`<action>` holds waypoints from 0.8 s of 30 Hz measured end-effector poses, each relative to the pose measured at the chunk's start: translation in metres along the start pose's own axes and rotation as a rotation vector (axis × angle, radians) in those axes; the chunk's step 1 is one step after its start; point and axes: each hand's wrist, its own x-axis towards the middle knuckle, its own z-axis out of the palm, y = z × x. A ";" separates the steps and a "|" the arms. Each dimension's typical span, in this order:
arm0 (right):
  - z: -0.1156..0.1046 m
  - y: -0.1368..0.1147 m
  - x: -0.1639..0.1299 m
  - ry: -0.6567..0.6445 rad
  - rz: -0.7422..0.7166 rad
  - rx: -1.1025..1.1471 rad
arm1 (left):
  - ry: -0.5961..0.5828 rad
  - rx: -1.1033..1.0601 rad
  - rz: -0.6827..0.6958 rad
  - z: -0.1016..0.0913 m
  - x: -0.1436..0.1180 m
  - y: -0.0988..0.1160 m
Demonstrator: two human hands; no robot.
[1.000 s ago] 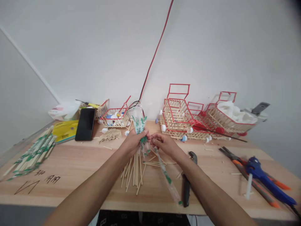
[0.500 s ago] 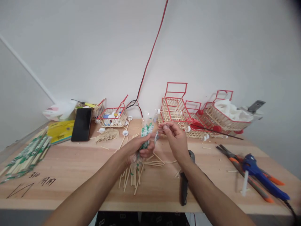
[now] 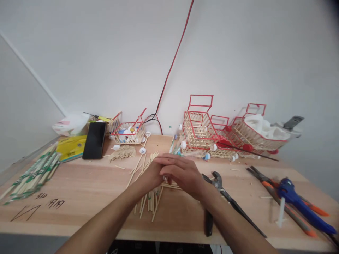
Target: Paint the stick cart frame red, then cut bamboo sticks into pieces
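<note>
My right hand (image 3: 182, 173) lies flat over my left hand (image 3: 152, 175), fingers spread loosely, both pressing on the loose wooden sticks (image 3: 150, 197) scattered on the table (image 3: 84, 190); whether the left grips any I cannot tell. I judge it best to press evenly and square the stick ends before lifting, minding the pliers (image 3: 225, 192) just beside my wrist

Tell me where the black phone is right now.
The black phone lies on the table's far left, propped against a yellow packet, left of the small stick basket.
</note>
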 end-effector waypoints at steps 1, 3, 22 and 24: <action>0.003 0.003 -0.001 0.012 0.016 -0.043 | 0.030 0.050 0.030 0.002 -0.002 0.000; 0.008 0.012 -0.004 0.083 0.103 -0.134 | 0.086 0.153 0.048 0.004 -0.004 0.001; 0.004 0.037 -0.010 0.355 0.567 0.017 | 0.226 -0.097 0.181 0.005 -0.005 0.032; 0.003 0.040 -0.010 0.359 0.544 -0.019 | 0.127 -0.195 0.082 0.003 -0.003 0.034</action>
